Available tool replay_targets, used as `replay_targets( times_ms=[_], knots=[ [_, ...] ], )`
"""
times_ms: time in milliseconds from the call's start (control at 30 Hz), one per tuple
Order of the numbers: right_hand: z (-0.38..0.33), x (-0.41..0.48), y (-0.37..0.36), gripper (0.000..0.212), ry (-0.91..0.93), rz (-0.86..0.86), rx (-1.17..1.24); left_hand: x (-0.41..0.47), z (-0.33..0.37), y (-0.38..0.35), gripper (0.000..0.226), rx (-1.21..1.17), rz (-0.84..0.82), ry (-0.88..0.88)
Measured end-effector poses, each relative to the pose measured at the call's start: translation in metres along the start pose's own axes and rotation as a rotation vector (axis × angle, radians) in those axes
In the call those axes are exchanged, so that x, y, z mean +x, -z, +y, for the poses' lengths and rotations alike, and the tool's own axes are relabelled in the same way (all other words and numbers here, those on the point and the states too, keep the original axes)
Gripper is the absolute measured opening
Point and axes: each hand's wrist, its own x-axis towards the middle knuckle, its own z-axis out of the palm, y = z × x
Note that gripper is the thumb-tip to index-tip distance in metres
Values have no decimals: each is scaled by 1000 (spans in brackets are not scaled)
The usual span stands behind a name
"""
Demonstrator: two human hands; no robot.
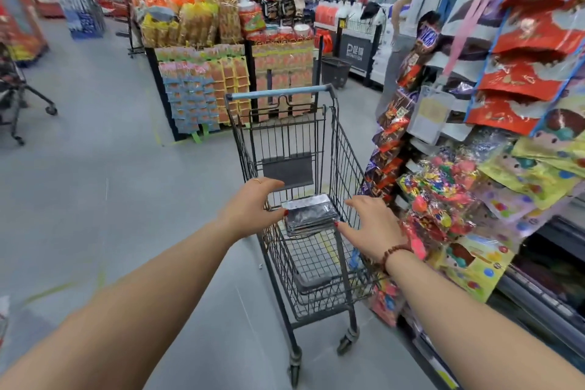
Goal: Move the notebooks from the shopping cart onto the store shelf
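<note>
A dark wire shopping cart [340, 149] with a blue handle stands in the aisle in front of me. On its basket floor lies a stack of dark, shiny-wrapped notebooks [308, 214]. My left hand [253, 206] hovers over the cart's near left rim, fingers spread, holding nothing. My right hand [370, 225], with a bead bracelet at the wrist, reaches over the near right rim, fingers apart and empty. Both hands flank the stack without touching it. The store shelf [474, 199] on my right is packed with hanging snack and candy bags.
A display stand of orange and yellow packets [218, 79] rises behind the cart. Another cart [19, 95] sits at the far left. A person [402, 25] stands far back on the right beside a black basket [335, 71]. Grey floor stretches to the left.
</note>
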Motion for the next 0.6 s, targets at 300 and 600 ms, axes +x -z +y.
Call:
replay_targets(
  times_ms=[300, 600],
  knots=[
    [9, 97, -29, 55, -18, -57, 6, 86, -41, -13, 59, 10, -47, -4],
    [-8, 177, -87, 55, -123, -97, -9, 172, -123, -35, 61, -43, -142, -64]
  ],
)
